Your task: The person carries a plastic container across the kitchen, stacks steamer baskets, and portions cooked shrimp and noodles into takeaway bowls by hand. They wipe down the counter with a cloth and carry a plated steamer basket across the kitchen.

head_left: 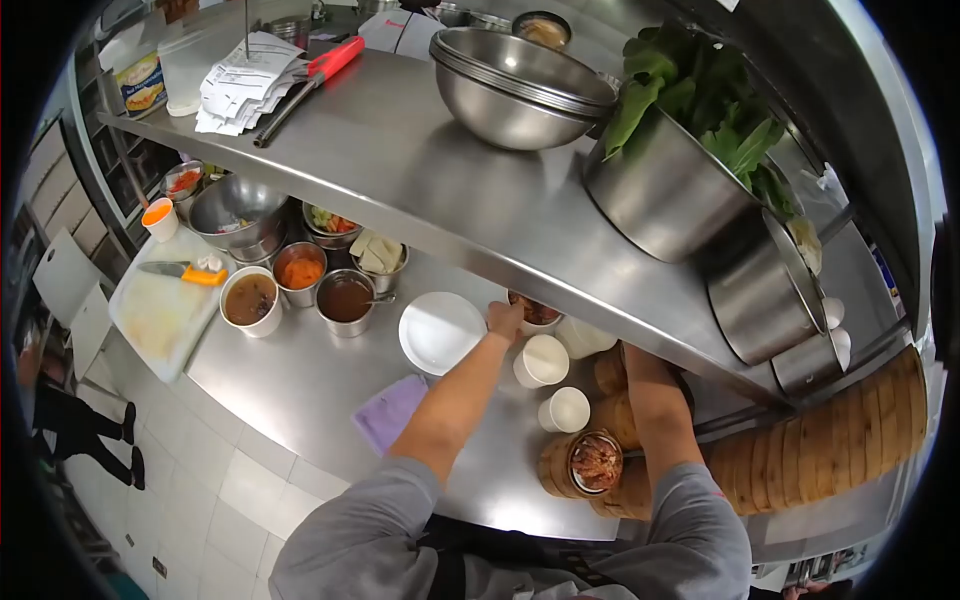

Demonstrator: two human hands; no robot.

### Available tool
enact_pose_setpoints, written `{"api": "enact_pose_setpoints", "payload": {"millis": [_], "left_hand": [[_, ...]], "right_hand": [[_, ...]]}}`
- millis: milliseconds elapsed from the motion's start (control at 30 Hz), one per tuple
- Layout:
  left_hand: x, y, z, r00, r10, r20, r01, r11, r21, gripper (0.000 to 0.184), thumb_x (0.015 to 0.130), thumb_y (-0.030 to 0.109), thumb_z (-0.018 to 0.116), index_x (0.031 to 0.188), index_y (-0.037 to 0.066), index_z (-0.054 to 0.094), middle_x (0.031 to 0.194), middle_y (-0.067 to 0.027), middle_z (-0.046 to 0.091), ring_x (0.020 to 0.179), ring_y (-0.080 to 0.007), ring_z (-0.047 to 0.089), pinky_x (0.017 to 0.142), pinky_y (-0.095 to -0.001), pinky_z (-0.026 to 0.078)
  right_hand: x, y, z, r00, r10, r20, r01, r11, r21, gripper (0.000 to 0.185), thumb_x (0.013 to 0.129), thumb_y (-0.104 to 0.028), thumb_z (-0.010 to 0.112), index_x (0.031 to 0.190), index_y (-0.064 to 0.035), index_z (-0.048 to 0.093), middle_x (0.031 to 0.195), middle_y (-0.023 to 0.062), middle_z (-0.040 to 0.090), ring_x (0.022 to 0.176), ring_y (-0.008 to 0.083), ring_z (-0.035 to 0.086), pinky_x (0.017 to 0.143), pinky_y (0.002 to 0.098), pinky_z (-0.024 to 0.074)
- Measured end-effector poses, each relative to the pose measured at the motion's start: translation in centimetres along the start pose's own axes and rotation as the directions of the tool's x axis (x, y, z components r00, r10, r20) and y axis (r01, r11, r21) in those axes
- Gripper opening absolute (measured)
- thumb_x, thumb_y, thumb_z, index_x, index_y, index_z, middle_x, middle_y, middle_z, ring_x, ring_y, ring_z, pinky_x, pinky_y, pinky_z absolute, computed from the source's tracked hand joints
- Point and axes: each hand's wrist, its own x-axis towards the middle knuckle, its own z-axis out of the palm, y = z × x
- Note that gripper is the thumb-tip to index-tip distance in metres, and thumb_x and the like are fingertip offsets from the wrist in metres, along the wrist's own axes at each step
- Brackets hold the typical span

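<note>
My left hand (505, 319) is closed at the edge of a container of dark reddish food (535, 309), partly under the upper shelf; its grip is too small to make out. A white plate (441, 333) lies just to its left. Two empty white paper cups (542, 361) (570, 409) stand below it, near a pale container (584, 337). My right forearm reaches under the shelf beside bamboo steamers (616, 419), and the shelf hides that hand. A bowl of reddish-brown food (596, 462) sits in a steamer nearer to me.
Overhead, the steel shelf (400, 150) holds stacked bowls (520, 90), a pot of greens (670, 185) and receipts (250, 85). Sauce and ingredient containers (345, 301), a cutting board with a knife (160, 320) and a purple cloth (388, 412) are at left. Steamers (820, 440) line the right.
</note>
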Motion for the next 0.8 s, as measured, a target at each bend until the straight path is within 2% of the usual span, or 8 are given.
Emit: {"api": "enact_pose_setpoints", "payload": {"millis": [233, 500, 533, 567, 633, 667, 733, 800], "left_hand": [[1.0, 1.8, -5.6, 0.989, 0.134, 0.069, -0.125, 0.985, -0.121, 0.034, 0.070, 0.012, 0.065, 0.086, -0.017, 0.056, 0.085, -0.0215, 0.061, 0.063, -0.0321, 0.064, 0.043, -0.0362, 0.055], [-12.6, 6.2, -20.2, 0.996, -0.034, 0.081, 0.040, 0.997, -0.067, 0.027, 0.072, 0.004, 0.055, 0.089, -0.017, 0.053, 0.077, -0.0220, 0.060, 0.060, -0.0326, 0.065, 0.048, -0.0361, 0.056], [-13.9, 5.4, -22.3, 0.997, -0.052, 0.061, 0.055, 0.996, -0.066, 0.027, 0.072, 0.005, 0.055, 0.089, -0.017, 0.053, 0.074, -0.0215, 0.061, 0.060, -0.0314, 0.065, 0.048, -0.0356, 0.056], [-15.7, 4.6, -24.6, 0.998, -0.058, 0.029, 0.060, 0.995, -0.076, 0.028, 0.072, 0.005, 0.055, 0.089, -0.016, 0.053, 0.074, -0.0211, 0.061, 0.061, -0.0306, 0.065, 0.048, -0.0352, 0.056], [-19.9, 3.9, -28.9, 0.997, -0.057, -0.042, 0.052, 0.993, -0.106, 0.028, 0.072, 0.005, 0.056, 0.089, -0.016, 0.054, 0.074, -0.0205, 0.062, 0.061, -0.0290, 0.066, 0.048, -0.0343, 0.056], [-22.2, 3.2, -30.7, 0.996, -0.049, -0.073, 0.042, 0.995, -0.094, 0.027, 0.072, 0.006, 0.056, 0.088, -0.016, 0.054, 0.074, -0.0203, 0.062, 0.061, -0.0285, 0.066, 0.048, -0.0342, 0.056], [-26.4, 1.9, -34.3, 0.989, -0.024, -0.144, 0.015, 0.998, -0.064, 0.026, 0.072, 0.006, 0.057, 0.086, -0.016, 0.055, 0.074, -0.0200, 0.062, 0.060, -0.0273, 0.065, 0.049, -0.0340, 0.057], [-30.1, 0.0, -37.9, 0.968, -0.070, -0.239, 0.060, 0.997, -0.053, 0.019, 0.071, 0.002, 0.059, 0.080, -0.015, 0.057, 0.072, -0.0190, 0.062, 0.059, -0.0272, 0.065, 0.050, -0.0356, 0.057]], "right_hand": [[-1.7, -0.2, 2.5, 0.996, -0.087, -0.010, 0.087, 0.996, 0.027, 0.047, 0.077, -0.017, 0.056, 0.122, -0.0034, 0.050, 0.102, 0.0162, 0.062, 0.082, 0.0244, 0.063, 0.056, 0.0321, 0.0523], [-5.6, -3.0, 2.9, 0.945, -0.273, 0.179, 0.277, 0.961, 0.000, 0.050, 0.079, -0.020, 0.056, 0.125, -0.0058, 0.048, 0.103, 0.0159, 0.062, 0.080, 0.0245, 0.064, 0.050, 0.0317, 0.0538], [-6.5, -4.4, 1.7, 0.928, -0.280, 0.245, 0.324, 0.932, -0.160, 0.049, 0.082, -0.022, 0.053, 0.129, -0.0121, 0.045, 0.099, 0.0141, 0.062, 0.060, 0.0191, 0.063, 0.035, 0.0248, 0.0473], [-5.6, -5.0, 2.3, 0.942, -0.254, 0.220, 0.278, 0.957, -0.086, 0.050, 0.080, -0.019, 0.056, 0.128, -0.0097, 0.045, 0.096, 0.0131, 0.062, 0.049, 0.0184, 0.060, 0.036, 0.0263, 0.0478], [-8.4, -8.8, 2.1, 0.852, -0.483, 0.205, 0.492, 0.871, 0.008, 0.046, 0.078, -0.011, 0.058, 0.123, -0.0058, 0.050, 0.090, 0.0128, 0.062, 0.053, 0.0156, 0.060, 0.040, 0.0272, 0.0482], [-14.9, -12.2, 0.1, 0.819, -0.519, 0.245, 0.475, 0.852, 0.220, 0.041, 0.080, -0.010, 0.057, 0.121, -0.0043, 0.053, 0.083, 0.0123, 0.063, 0.057, 0.0151, 0.060, 0.042, 0.0283, 0.0477], [-19.4, -16.7, 1.8, 0.715, -0.572, 0.402, 0.449, 0.817, 0.363, 0.045, 0.077, -0.002, 0.059, 0.121, -0.0034, 0.053, 0.091, 0.0134, 0.062, 0.058, 0.0156, 0.060, 0.044, 0.0289, 0.0494], [-22.8, -19.4, 5.3, 0.460, -0.728, 0.508, 0.634, 0.670, 0.386, 0.044, 0.077, -0.007, 0.063, 0.120, -0.0034, 0.055, 0.091, 0.0118, 0.062, 0.060, 0.0146, 0.060, 0.044, 0.0289, 0.0490]]}}
